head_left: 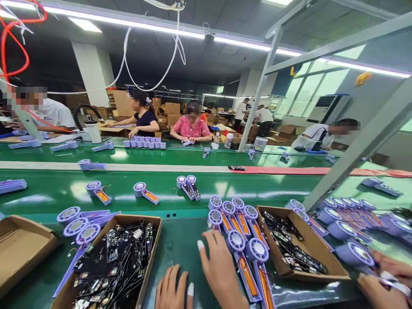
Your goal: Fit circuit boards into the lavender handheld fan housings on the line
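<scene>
My left hand rests at the bottom edge on the green conveyor belt, its fingers apart, holding nothing. My right hand reaches just left of a cluster of lavender handheld fan housings with orange strips, its fingertips nearly touching them. Both hands have white tape on one finger. Cardboard trays of black circuit boards stand on either side: one to the left, one to the right. A co-worker's hands hold something white at the right edge.
A flat cardboard box lies at the lower left. More lavender fans sit spaced along the belt ahead, and a metal frame post rises at the right. Other people sit at the far belt, with stacked cartons behind them.
</scene>
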Available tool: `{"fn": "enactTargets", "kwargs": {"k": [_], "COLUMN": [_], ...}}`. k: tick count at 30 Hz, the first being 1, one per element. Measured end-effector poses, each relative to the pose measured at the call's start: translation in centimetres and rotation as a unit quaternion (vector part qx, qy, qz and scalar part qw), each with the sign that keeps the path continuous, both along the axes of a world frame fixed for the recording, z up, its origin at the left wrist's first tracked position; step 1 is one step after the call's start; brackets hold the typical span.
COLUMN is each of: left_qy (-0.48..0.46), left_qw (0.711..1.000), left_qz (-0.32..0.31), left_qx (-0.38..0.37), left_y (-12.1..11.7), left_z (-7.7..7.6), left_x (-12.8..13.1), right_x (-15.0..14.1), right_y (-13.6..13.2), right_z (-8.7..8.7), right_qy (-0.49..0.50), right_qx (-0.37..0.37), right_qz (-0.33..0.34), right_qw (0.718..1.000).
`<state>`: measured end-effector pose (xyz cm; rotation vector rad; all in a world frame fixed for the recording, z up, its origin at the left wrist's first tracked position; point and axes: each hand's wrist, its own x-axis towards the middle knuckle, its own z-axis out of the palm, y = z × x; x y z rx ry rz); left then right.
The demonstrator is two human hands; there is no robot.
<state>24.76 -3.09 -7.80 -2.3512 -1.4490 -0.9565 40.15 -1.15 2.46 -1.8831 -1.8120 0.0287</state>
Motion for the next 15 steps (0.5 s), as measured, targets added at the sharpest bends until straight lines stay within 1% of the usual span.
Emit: {"fn": "enactTargets", "kwargs": {"k": [1,2,3,4,5,7,9,11,13,14,15], "left_qy": [0.01,0.017,0.019,0.019,0.018,0.015,0.01,-0.015,-0.067,-0.097,-0.115], "left_qw": [1.0,0.998,0.996,0.992,0.989,0.988,0.988,0.985,0.98,0.977,0.976], "left_qz": [-0.005,-0.012,-0.019,-0.025,-0.027,-0.015,0.004,0.01,0.017,0.027,0.04], "left_qx": [-0.025,-0.057,-0.09,-0.123,-0.142,-0.153,-0.154,-0.172,-0.187,-0.187,-0.181], "left_y": [0.2,0.4,0.6,0.9,1.1,1.6,1.8,1.9,2.2,2.4,2.7], "left_z": [0.1,0.5,1.1,1.8,2.5,3.3,3.4,3.0,2.9,3.3,3.9], "left_x": [0.0,0.0,0.0,0.0,-0.1,-0.3,-0.3,-0.1,-0.5,-1.2,-2.5], "right_x": [0.5,0.7,0.5,0.1,-0.7,-2.9,-5.4,-8.0,-10.4,-11.6,-12.9], "right_y": [-0.7,-0.8,-0.2,1.0,2.8,7.5,12.7,17.4,21.2,22.7,24.0], "right_z": [0.2,0.5,1.0,1.6,2.2,3.1,3.7,3.9,4.0,4.0,4.1], "right_qy": [0.001,-0.001,-0.009,-0.015,-0.021,-0.032,-0.047,-0.065,-0.079,-0.083,-0.085], "right_qx": [-0.007,-0.021,-0.037,-0.047,-0.051,-0.06,-0.079,-0.112,-0.15,-0.167,-0.18], "right_qz": [0.017,0.043,0.072,0.099,0.122,0.167,0.215,0.256,0.283,0.291,0.297], "right_qw": [1.0,0.999,0.997,0.994,0.991,0.984,0.972,0.958,0.944,0.938,0.934]}}
